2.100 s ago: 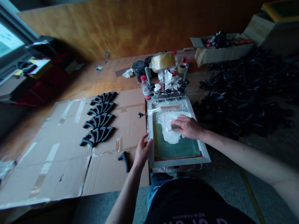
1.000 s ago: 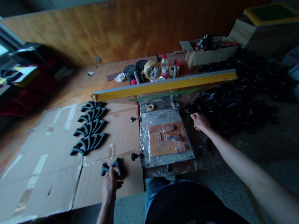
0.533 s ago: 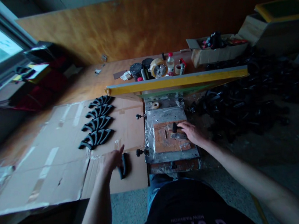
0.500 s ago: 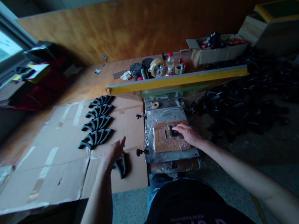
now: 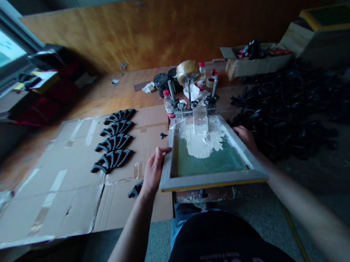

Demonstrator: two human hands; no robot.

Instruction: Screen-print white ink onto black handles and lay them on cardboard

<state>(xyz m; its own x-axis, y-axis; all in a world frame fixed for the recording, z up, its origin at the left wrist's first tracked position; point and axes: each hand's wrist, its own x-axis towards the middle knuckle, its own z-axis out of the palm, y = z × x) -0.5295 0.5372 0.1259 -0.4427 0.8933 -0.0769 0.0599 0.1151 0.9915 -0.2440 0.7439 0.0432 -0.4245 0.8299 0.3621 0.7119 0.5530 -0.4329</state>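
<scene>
A screen-printing frame (image 5: 214,179) with green mesh lies lowered over the worktop in front of me, a little tilted. White ink (image 5: 198,145) is spread on its far half, and a pale squeegee (image 5: 200,120) stands in the ink. My left hand (image 5: 154,168) is closed on the frame's left side, fingers along the edge. On the opposite side my right hand (image 5: 246,137) grips the right edge, partly hidden by the frame. Beneath the frame, the wooden jig is out of sight. Curved black handles (image 5: 114,160) lie in fanned rows on the cardboard (image 5: 61,177).
At the right is a big heap of black parts (image 5: 289,106). Behind the frame stand a tape roll (image 5: 187,70), bottles (image 5: 167,101) and dark tubs (image 5: 161,83). An open carton (image 5: 258,63) sits at the back right.
The raised frame has come down over the metal plate and wooden jig. My right hand left the small black part on the jig; both hands moved to the frame's sides.
</scene>
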